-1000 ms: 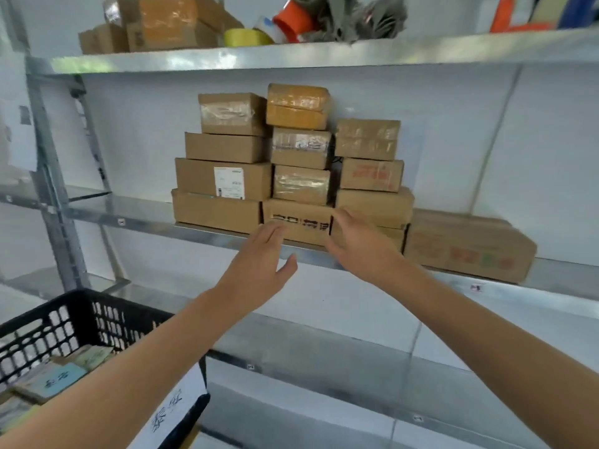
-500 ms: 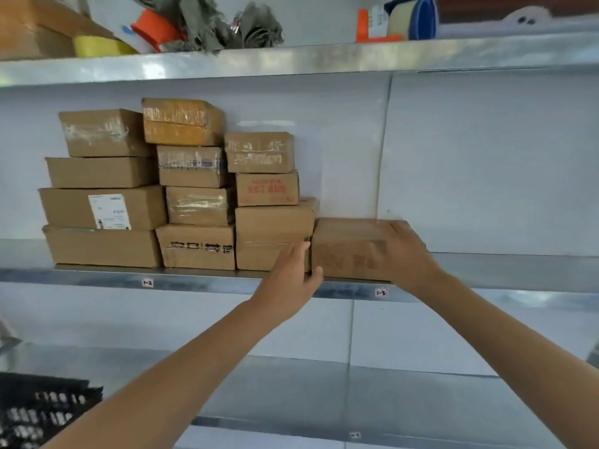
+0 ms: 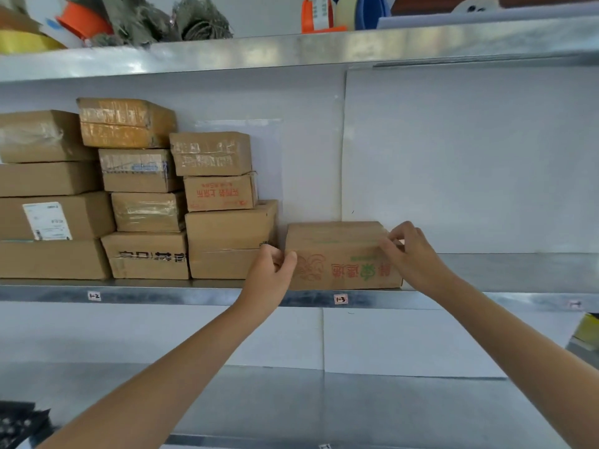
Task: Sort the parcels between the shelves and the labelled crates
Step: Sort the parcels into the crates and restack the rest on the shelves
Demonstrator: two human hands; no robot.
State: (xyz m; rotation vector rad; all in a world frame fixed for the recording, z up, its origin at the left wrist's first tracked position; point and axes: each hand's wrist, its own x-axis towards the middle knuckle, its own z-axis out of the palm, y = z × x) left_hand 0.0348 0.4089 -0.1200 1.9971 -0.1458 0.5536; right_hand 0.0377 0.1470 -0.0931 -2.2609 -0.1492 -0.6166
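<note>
Gripping now, not merely reaching, with left hand [image 3: 271, 274] fingers curled round the left end and right hand [image 3: 411, 254] fingers pinching the top right edge of the brown red-and-green-printed cardboard box [image 3: 338, 254] on the grey metal shelf [image 3: 181, 295] beside stacked brown parcels [image 3: 227, 241], probably ready to lift.

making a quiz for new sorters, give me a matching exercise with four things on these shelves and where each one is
Things
1. box with red and green print
2. box with white label
3. amber taped box
4. orange reel

Places
a. left stack, second from the bottom
b. top shelf, left part
c. held between left hand and right hand, above tag 1-3
d. top of the second stack from the left

Pairs: 1-c, 2-a, 3-d, 4-b
</note>
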